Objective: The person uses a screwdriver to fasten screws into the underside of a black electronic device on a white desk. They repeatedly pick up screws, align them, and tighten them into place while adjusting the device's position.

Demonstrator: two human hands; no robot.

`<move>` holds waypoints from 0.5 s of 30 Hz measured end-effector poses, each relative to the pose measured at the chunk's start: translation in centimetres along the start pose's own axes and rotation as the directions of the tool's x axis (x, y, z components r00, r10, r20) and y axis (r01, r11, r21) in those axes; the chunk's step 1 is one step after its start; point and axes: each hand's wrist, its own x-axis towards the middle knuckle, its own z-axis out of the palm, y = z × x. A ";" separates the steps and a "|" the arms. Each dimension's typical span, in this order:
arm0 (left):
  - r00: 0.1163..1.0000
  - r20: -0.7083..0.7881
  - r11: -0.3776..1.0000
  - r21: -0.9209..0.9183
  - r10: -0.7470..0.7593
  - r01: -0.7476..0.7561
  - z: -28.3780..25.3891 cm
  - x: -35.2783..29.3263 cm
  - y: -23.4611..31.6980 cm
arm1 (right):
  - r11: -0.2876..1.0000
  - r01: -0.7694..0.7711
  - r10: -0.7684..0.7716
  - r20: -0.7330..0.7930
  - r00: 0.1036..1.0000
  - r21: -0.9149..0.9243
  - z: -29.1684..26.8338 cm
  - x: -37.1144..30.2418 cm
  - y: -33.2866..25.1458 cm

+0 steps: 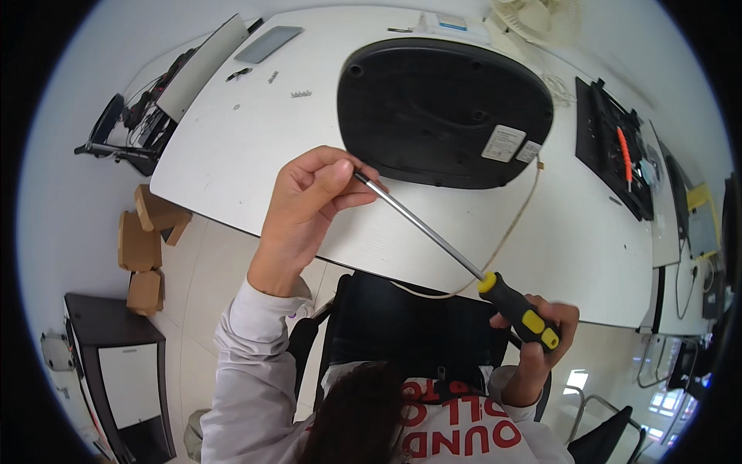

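Note:
A long screwdriver (423, 227) with a silver shaft and a black and yellow handle slants across the view above the table's near edge. My right hand (558, 319) is closed round its handle at the lower right. At the other end, my left hand (315, 192) pinches the dark tip between thumb and fingers; whether a small screw sits there is hidden. Just beyond lies a black, rounded plastic base (417, 100), with holes in its upper surface and white labels near its right end. A pale cable (519, 213) runs from the base down over the table edge.
On the white table (247, 166), small screws (301, 94) and a grey flat tray (269, 45) lie left. A black panel (607, 147) holding an orange-handled screwdriver (624, 155) is at right. A cream fan-like part (533, 19) stands behind. Cardboard boxes (139, 241) sit left.

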 end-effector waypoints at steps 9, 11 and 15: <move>0.987 0.058 0.892 -0.422 -0.153 0.163 1.6 -1.6 -2.0 | 0.908 0.219 -0.173 0.158 0.972 -0.356 -1.4 -2.0 -3.2; 0.984 0.065 0.817 -0.549 -0.166 0.174 1.7 -1.7 -2.8 | 0.816 0.185 -0.152 0.106 0.983 -0.548 -1.1 -2.6 -4.2; 0.989 0.052 0.836 -0.529 -0.141 0.147 3.3 -1.4 -3.2 | 0.768 0.150 -0.205 -0.017 0.979 -0.623 0.1 -3.6 -5.2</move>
